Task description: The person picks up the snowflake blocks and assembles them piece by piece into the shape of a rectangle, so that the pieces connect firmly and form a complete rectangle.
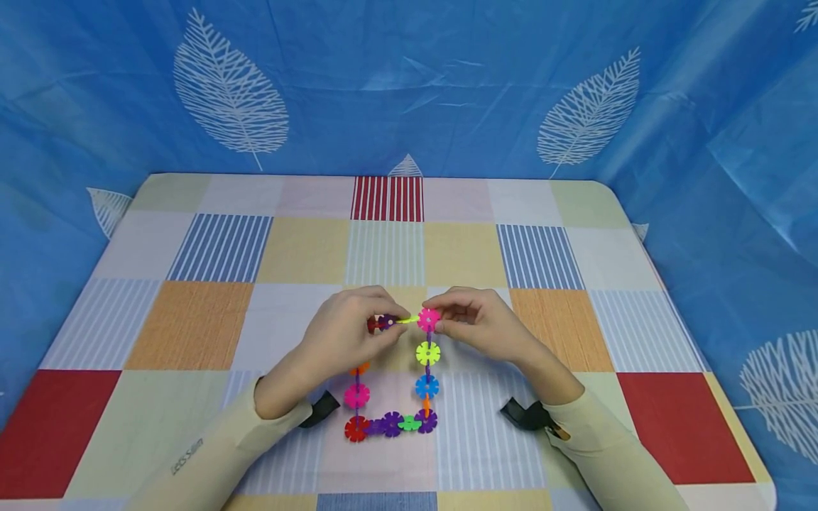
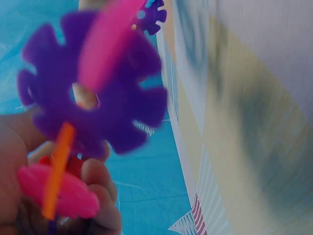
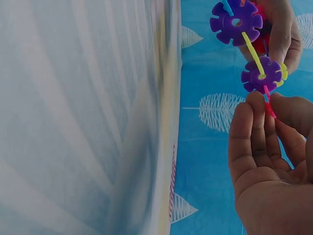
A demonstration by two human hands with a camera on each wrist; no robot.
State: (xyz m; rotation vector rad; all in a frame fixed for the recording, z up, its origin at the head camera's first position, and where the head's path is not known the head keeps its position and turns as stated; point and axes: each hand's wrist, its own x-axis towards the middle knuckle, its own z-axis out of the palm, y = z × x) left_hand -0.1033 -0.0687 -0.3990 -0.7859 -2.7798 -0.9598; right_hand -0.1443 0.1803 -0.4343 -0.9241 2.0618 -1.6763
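A chain of colourful slotted plastic discs hangs between my hands. In the head view my left hand (image 1: 348, 323) pinches a yellow-green disc (image 1: 407, 320), seen edge-on, beside a purple disc (image 1: 386, 322) and a red one partly behind the fingers. My right hand (image 1: 488, 325) pinches a pink disc (image 1: 429, 319) at its right edge, right at the yellow-green disc. Below it run another yellow-green disc (image 1: 428, 353), a blue disc (image 1: 427, 386) and a purple disc (image 1: 426, 421). The lower row reaches a red disc (image 1: 356, 429), then rises through a pink disc (image 1: 357, 396) to an orange disc (image 1: 361, 368) under my left hand.
A patchwork-patterned cloth (image 1: 307, 248) covers the table. Blue curtains (image 1: 409, 85) with white leaf prints stand behind it and at both sides. Black straps (image 1: 525, 414) hang at both wrists, over light sleeves (image 1: 211, 454).
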